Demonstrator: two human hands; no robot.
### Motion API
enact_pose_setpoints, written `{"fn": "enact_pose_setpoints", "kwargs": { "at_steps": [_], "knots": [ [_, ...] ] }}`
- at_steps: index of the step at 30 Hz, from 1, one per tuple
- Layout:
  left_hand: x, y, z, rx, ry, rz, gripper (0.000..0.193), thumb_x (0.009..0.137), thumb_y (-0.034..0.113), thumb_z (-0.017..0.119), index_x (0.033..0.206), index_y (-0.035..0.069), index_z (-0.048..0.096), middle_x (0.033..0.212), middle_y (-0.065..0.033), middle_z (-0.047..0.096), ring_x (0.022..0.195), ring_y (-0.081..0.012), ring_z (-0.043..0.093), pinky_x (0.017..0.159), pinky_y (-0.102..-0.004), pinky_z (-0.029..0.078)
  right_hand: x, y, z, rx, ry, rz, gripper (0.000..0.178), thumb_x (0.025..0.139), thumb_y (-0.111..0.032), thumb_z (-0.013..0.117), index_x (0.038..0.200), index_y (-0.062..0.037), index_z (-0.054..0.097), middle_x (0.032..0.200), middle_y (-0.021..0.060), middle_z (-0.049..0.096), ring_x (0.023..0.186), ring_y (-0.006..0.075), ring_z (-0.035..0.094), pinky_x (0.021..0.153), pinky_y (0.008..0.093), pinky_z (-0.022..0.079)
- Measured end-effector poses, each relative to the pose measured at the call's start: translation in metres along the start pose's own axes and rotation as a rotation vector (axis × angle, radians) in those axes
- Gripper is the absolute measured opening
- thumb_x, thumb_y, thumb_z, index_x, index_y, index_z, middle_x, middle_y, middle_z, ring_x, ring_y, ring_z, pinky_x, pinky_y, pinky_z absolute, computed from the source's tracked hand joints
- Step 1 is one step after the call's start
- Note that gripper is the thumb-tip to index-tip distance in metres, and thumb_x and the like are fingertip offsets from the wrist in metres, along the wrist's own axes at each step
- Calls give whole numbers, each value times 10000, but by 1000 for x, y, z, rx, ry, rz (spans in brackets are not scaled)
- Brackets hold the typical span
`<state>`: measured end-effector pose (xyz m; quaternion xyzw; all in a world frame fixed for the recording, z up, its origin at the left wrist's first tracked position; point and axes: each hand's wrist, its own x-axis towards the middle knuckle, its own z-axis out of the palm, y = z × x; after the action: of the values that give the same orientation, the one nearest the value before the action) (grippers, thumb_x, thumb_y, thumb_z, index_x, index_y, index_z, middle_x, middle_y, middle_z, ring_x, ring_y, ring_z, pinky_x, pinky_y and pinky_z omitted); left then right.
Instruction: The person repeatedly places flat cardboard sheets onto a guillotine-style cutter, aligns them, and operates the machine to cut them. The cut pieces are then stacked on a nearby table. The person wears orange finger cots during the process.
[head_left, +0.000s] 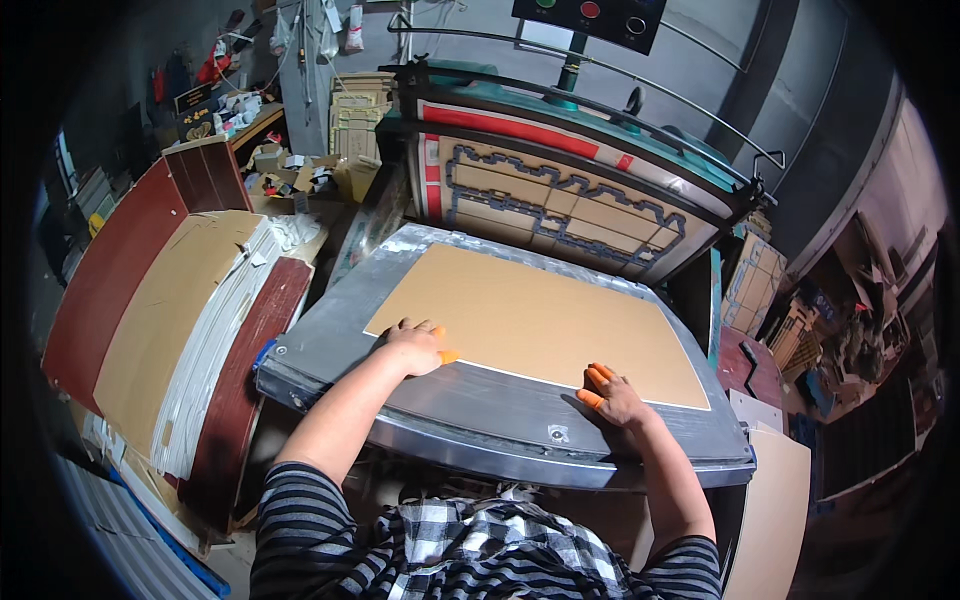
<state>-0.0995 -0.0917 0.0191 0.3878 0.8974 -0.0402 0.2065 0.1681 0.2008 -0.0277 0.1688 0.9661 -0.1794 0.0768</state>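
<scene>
A large tan cardboard sheet (540, 315) with a white edge lies flat on the grey metal platen (450, 400) of a die-cutting press. My left hand (410, 347) rests at the sheet's near edge toward its left corner, fingers spread on the board. Orange finger covers show on some of its fingers. Farther right along the same edge, my right hand (617, 400) touches the board with its fingers stretched out, also in orange covers. Beyond the sheet stands the press's upright die board (560, 205), with dark zigzag strips in a red-and-white bordered frame.
On the left, a stack of cardboard sheets (190, 320) sits among dark red boards (120, 285). Above the press hangs a control panel (590, 22) with round buttons. Another tan sheet (775, 510) stands at the lower right. Cardboard scraps (850, 310) pile up at the far right.
</scene>
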Motion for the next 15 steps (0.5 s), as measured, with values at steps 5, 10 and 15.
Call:
{"fn": "enact_pose_setpoints", "kwargs": {
  "at_steps": [5,10,15],
  "knots": [
    [-10,26,5,25,114,64,734,907,587,462,1453,104,374,1532,-120,302,1424,-358,219,1149,-484,183,-2,-19,-14,-7,-46,18,885,886,-696,404,1409,17,403,1511,177,323,1423,320,238,1162,405,169],
    [-12,73,11,52,5,311,733,927,605,395,1479,125,340,1576,-73,217,1453,-345,148,1154,-532,122,-4,-14,-5,35,36,2,840,883,-679,437,1403,-19,429,1482,188,368,1401,323,284,1156,412,182],
    [-20,61,15,28,-4,288,790,897,690,346,1509,197,271,1587,-62,182,1450,-387,121,1157,-547,59,-16,0,-3,49,163,201,809,874,-682,454,1391,-61,460,1491,179,356,1402,362,263,1127,507,205]
  ]
}}
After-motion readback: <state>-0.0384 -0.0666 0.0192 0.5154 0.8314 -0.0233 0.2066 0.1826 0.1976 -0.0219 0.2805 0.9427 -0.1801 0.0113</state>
